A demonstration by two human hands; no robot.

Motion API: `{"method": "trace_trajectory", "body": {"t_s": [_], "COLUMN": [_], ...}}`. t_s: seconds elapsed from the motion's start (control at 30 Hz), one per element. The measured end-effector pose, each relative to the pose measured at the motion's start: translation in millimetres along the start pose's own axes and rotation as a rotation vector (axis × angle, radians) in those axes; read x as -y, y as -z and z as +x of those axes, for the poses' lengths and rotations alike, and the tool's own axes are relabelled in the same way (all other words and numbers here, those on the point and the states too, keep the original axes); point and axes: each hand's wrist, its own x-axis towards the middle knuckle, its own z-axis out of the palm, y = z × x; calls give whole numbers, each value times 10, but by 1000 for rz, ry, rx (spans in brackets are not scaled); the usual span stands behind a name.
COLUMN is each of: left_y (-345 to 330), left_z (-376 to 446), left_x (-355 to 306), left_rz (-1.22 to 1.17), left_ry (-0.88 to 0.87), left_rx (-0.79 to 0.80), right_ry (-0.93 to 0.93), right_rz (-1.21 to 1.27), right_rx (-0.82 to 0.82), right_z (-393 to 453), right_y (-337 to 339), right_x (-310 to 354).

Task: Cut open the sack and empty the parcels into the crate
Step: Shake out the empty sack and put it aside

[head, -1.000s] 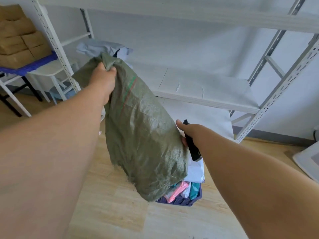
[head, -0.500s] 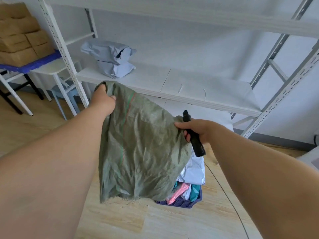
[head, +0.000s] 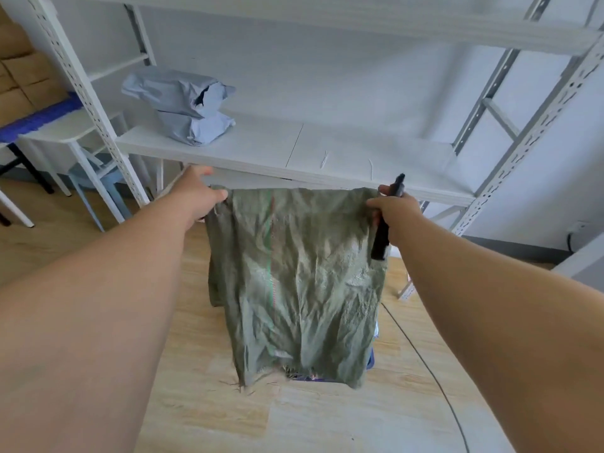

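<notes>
- The person holds the green woven sack point(head: 294, 273) up by its top edge, stretched flat between both hands, in front of the white shelf point(head: 327, 152).
- The left hand point(head: 196, 194) pinches the sack's upper left corner, thumb and fingers closed on the fabric.
- The right hand point(head: 392, 210) grips the upper right corner and, in the same fist, a black knife point(head: 385, 220) whose handle points downward beside the cloth.
- The sack hangs limp and flat, with no bulges that I can see, so I judge it is empty or nearly so; its frayed, cut bottom edge dangles just above the crate point(head: 371, 358).
- The crate sits on the wooden floor directly beneath, almost wholly hidden by the sack; only a dark blue sliver shows at the lower right, and the parcels inside cannot be seen from here.
- To finish well, a short shake with the open end kept over the crate would drop anything caught in a fold.
- Keeping the top edge taut and level lets the sides fall straight and shows plainly whether anything remains.
- The knife deserves care: I cannot tell whether the blade is retracted, so it should point away from the other arm.
- Two grey parcel bags point(head: 183, 109) lie on the shelf, well apart from the sack.
</notes>
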Motion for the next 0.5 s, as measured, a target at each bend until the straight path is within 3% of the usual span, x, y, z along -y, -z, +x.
{"method": "trace_trajectory", "body": {"t_s": [0.1, 0.2, 0.23, 0.37, 0.5], "left_y": [-117, -270, -324, -504, -749], "left_z": [23, 41, 29, -18, -25], "left_x": [-84, -167, -212, -406, -531], "left_rz": [-185, -134, -65, -90, -106], "left_ry": [4, -21, -34, -88, -224], "left_rx": [-167, 60, 61, -213, -160], "right_ry": [42, 8, 9, 121, 124], "right_rz": [65, 174, 215, 127, 154], "right_rx": [-125, -97, -106, -350, -325], "right_z": [76, 75, 85, 165, 221], "right_y": [212, 404, 471, 765, 1052], "right_x": [10, 26, 27, 15, 99]}}
